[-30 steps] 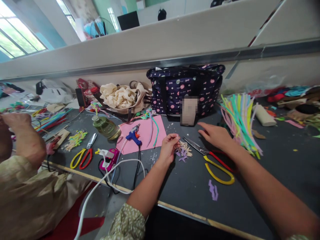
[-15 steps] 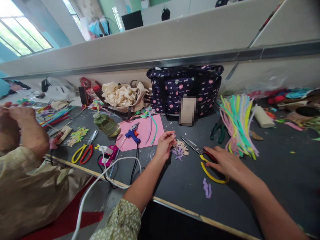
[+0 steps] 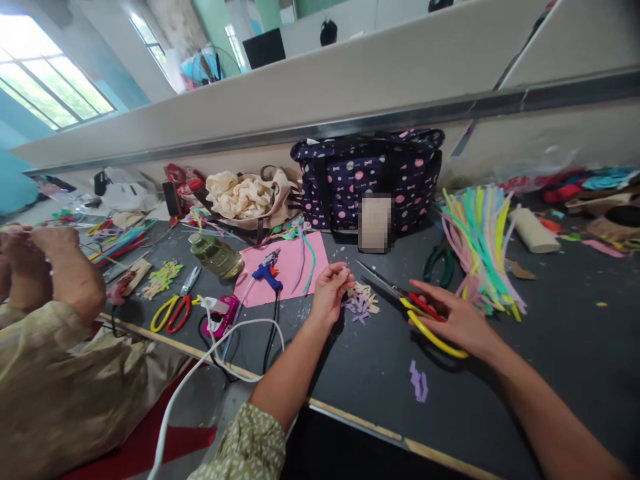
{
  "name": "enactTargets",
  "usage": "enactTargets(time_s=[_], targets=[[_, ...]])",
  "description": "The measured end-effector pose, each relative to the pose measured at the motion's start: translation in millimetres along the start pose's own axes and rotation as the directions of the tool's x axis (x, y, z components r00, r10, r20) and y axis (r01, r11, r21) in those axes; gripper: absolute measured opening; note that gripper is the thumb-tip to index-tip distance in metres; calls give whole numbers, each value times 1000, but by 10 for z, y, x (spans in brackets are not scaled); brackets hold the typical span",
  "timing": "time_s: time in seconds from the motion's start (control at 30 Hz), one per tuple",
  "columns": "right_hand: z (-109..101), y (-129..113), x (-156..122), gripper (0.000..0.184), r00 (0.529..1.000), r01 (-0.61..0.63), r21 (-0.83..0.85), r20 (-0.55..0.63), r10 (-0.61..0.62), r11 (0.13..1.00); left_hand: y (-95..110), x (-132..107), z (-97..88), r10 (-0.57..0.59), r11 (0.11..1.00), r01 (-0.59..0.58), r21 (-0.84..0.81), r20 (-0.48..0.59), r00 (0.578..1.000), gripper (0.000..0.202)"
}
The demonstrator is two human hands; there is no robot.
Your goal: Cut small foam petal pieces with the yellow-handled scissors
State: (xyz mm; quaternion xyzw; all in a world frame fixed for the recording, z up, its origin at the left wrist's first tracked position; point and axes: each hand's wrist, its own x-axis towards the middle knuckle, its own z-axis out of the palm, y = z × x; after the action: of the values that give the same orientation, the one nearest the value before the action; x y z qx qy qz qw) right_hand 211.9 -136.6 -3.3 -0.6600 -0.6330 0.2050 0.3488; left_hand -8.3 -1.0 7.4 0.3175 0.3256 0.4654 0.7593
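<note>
My right hand (image 3: 457, 319) grips the yellow and red handles of a large pair of scissors (image 3: 400, 297), lifted a little off the dark table (image 3: 560, 347), blades pointing left. My left hand (image 3: 330, 290) is curled beside a small heap of cut purple and beige foam pieces (image 3: 361, 301), fingertips pinched on a small piece I cannot name. A purple foam scrap (image 3: 418, 382) lies nearer me.
A bundle of coloured pipe cleaners (image 3: 477, 247) and green pliers (image 3: 440, 263) lie right. Behind are a dotted bag (image 3: 370, 177), pink sheet (image 3: 287, 267), blue glue gun (image 3: 267, 272), bottle (image 3: 215, 253), second scissors (image 3: 175, 307). Another person's arms (image 3: 55, 267) work at left.
My right hand came back from the far side of the table, closed on the scissors' handles and raised them. My left hand stayed by the foam heap.
</note>
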Motion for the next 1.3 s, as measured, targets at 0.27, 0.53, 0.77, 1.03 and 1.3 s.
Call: enactTargets(time_s=[0.27, 0.53, 0.77, 1.03, 1.3], targets=[[184, -219, -77, 60, 998, 59, -111, 20, -57, 992, -19, 27, -19, -29, 1000, 28, -13, -56, 998, 36], [320, -226, -106, 54, 980, 197, -226, 42, -192, 954, -70, 40, -41, -51, 998, 48, -34, -63, 997, 35], [337, -159, -119, 56, 960, 272, -327, 30, -278, 905, -85, 54, -65, -41, 998, 39, -41, -59, 997, 34], [350, -141, -127, 56, 959, 275, -359, 38, -281, 892, -95, 68, -78, -40, 997, 37, -66, -53, 998, 35], [356, -174, -133, 55, 963, 258, -379, 27, -268, 889, -103, 63, -59, -2, 998, 0, -58, -33, 999, 32]])
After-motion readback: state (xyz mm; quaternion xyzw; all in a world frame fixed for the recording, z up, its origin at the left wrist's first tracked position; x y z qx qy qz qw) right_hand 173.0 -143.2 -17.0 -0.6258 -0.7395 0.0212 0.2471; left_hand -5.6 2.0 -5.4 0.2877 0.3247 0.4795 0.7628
